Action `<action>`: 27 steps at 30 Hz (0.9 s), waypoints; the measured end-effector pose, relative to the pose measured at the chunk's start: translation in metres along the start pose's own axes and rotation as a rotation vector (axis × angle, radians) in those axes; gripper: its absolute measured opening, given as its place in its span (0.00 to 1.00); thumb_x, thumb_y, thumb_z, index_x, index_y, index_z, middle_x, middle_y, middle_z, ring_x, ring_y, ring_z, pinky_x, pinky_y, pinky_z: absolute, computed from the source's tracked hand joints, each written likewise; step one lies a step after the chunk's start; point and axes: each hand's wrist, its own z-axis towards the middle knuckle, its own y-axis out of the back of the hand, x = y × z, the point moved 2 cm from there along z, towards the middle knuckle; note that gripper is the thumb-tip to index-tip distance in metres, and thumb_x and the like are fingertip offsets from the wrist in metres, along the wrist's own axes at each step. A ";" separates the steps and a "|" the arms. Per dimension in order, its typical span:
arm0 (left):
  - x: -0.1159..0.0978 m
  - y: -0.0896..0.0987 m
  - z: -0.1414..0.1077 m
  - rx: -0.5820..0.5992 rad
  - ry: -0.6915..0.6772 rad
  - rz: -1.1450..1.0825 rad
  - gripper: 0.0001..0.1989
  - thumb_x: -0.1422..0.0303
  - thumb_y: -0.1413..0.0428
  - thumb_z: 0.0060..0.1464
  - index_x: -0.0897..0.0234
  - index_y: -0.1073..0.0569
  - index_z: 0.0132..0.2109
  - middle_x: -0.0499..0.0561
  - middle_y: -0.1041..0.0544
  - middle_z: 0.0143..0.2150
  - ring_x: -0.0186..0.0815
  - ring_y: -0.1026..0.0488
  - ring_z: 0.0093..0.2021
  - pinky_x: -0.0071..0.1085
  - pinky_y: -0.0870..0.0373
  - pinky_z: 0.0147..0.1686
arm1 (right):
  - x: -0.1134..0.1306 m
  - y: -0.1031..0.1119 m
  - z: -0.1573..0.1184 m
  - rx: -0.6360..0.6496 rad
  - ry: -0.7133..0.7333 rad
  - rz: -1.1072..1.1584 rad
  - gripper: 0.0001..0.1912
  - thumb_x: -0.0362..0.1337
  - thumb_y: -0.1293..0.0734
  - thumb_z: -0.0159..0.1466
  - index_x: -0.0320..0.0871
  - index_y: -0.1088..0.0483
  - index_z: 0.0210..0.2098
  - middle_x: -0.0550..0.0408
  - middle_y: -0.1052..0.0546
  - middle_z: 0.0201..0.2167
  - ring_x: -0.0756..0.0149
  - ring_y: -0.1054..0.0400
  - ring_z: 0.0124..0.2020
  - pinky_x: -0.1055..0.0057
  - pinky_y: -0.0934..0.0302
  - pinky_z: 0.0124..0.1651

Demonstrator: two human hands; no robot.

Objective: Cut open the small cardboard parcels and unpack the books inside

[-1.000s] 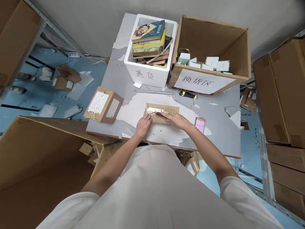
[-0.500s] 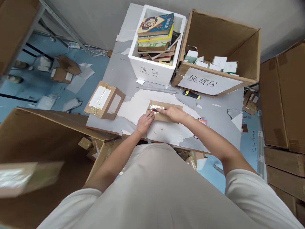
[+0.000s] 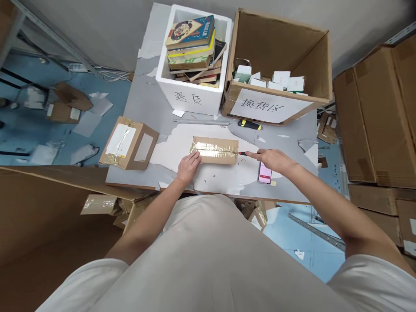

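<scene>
A small brown cardboard box (image 3: pixel 216 159) with shiny clear tape along its top lies on the table in front of me. The fingers of my left hand (image 3: pixel 189 167) lie stretched over its near left corner, pressing on it. Just off the box's right end, my right hand (image 3: pixel 274 160) grips a slim red-and-black box cutter (image 3: pixel 242 153), its index finger stretched along the handle. A dark slit line runs along the tape. Below my right hand a phone (image 3: pixel 264 172) with a pink screen lies on the table.
A white foam box (image 3: pixel 191 100) of books and a large open carton (image 3: pixel 279 113) with small white boxes stand at the back. A yellow-and-black utility knife (image 3: pixel 250 125) lies before them. To the left sits a taped parcel (image 3: pixel 130 143), above a big open carton (image 3: pixel 65 178).
My right hand has drawn the cutter rightward along the tape and past the box's right end. My left hand stays at the box's left end. The phone is now uncovered.
</scene>
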 end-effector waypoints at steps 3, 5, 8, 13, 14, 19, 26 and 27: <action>-0.001 0.003 0.003 0.028 0.012 0.013 0.16 0.62 0.55 0.64 0.63 0.27 0.49 0.59 0.27 0.57 0.44 0.35 0.61 0.43 0.36 0.54 | -0.014 -0.013 -0.013 -0.042 -0.026 0.064 0.40 0.22 0.46 0.61 0.62 0.52 0.67 0.51 0.26 0.40 0.65 0.29 0.31 0.72 0.47 0.30; -0.002 0.007 0.006 0.041 0.016 0.028 0.16 0.63 0.56 0.64 0.63 0.27 0.49 0.59 0.27 0.57 0.45 0.35 0.61 0.43 0.37 0.54 | -0.022 -0.027 -0.022 -0.103 -0.049 0.154 0.38 0.23 0.46 0.62 0.61 0.49 0.66 0.52 0.25 0.39 0.64 0.29 0.32 0.71 0.44 0.33; -0.006 0.016 0.014 0.063 0.002 0.068 0.15 0.64 0.54 0.61 0.63 0.28 0.50 0.59 0.27 0.56 0.47 0.35 0.60 0.44 0.39 0.54 | -0.022 -0.054 -0.029 -0.301 -0.100 0.478 0.29 0.32 0.44 0.65 0.53 0.44 0.65 0.50 0.23 0.42 0.61 0.28 0.37 0.67 0.37 0.39; -0.014 0.033 0.033 0.165 -0.041 0.169 0.27 0.62 0.45 0.50 0.64 0.34 0.58 0.63 0.29 0.52 0.53 0.34 0.54 0.50 0.46 0.55 | 0.016 -0.107 -0.012 -0.470 -0.316 1.320 0.33 0.47 0.42 0.65 0.47 0.48 0.67 0.51 0.23 0.37 0.70 0.35 0.21 0.69 0.38 0.23; -0.014 0.035 0.038 0.192 -0.064 0.174 0.32 0.60 0.43 0.48 0.64 0.36 0.60 0.64 0.31 0.54 0.55 0.36 0.56 0.50 0.47 0.56 | 0.026 -0.113 -0.006 -0.468 -0.329 1.456 0.35 0.48 0.40 0.64 0.47 0.49 0.68 0.51 0.24 0.37 0.72 0.37 0.19 0.71 0.40 0.20; -0.010 0.031 0.064 0.291 -0.141 0.172 0.56 0.47 0.37 0.35 0.66 0.48 0.67 0.68 0.50 0.68 0.64 0.54 0.66 0.56 0.57 0.61 | 0.050 -0.125 0.007 -0.503 -0.300 1.816 0.40 0.52 0.35 0.60 0.48 0.49 0.67 0.52 0.25 0.36 0.75 0.40 0.18 0.74 0.44 0.17; 0.003 0.020 0.083 0.298 -0.214 0.010 0.65 0.42 0.35 0.23 0.70 0.47 0.66 0.68 0.39 0.59 0.62 0.45 0.60 0.55 0.49 0.61 | 0.054 -0.133 0.012 -0.501 -0.199 1.912 0.39 0.50 0.34 0.60 0.52 0.50 0.67 0.55 0.27 0.35 0.77 0.41 0.18 0.75 0.46 0.18; 0.004 0.019 0.084 0.283 -0.218 -0.005 0.64 0.43 0.35 0.23 0.70 0.46 0.65 0.68 0.39 0.58 0.61 0.44 0.59 0.55 0.49 0.60 | 0.053 -0.134 0.013 -0.486 -0.187 1.906 0.39 0.50 0.34 0.61 0.52 0.50 0.67 0.56 0.28 0.34 0.77 0.41 0.17 0.75 0.46 0.18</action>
